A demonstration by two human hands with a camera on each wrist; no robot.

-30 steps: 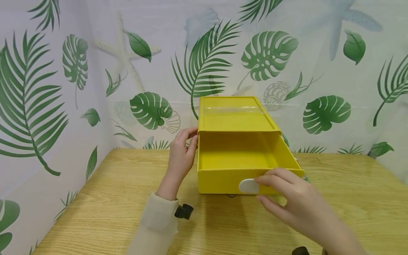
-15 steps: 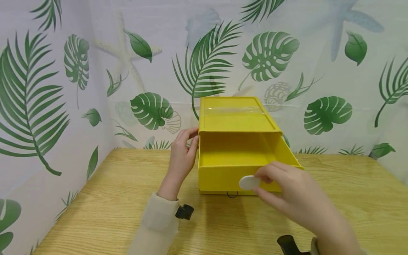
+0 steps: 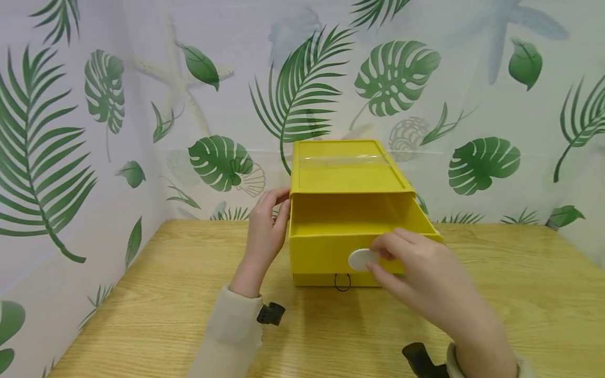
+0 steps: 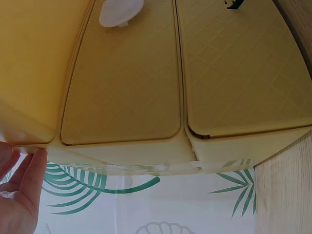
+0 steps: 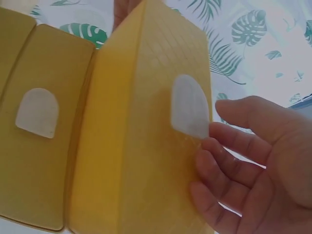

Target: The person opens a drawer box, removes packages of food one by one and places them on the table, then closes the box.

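A yellow drawer cabinet [image 3: 350, 178] stands on the table, its top drawer [image 3: 326, 254] pulled partway out. The drawer's inside shows bare yellow walls. On the drawer front is a white rounded handle [image 3: 361, 260]. My right hand [image 3: 425, 283] has its thumb and index finger at the handle's right edge, pinching it, with the other fingers curled against the drawer front in the right wrist view. My left hand [image 3: 264, 226] touches the cabinet's left side near the front edge with fingertips. In the left wrist view its fingers [image 4: 34, 175] press the casing's edge.
Below the open drawer are closed drawers; one carries a white handle [image 4: 119, 10], another a thin black loop [image 3: 342, 282]. Clear tape [image 3: 345, 160] crosses the cabinet top. A leaf-patterned sheet [image 3: 217, 105] hangs behind the wooden table [image 3: 156, 315].
The top drawer has slid back some way into the cabinet, and my right hand has moved with it. More of the black loop below shows. My left hand keeps its place on the cabinet's side.
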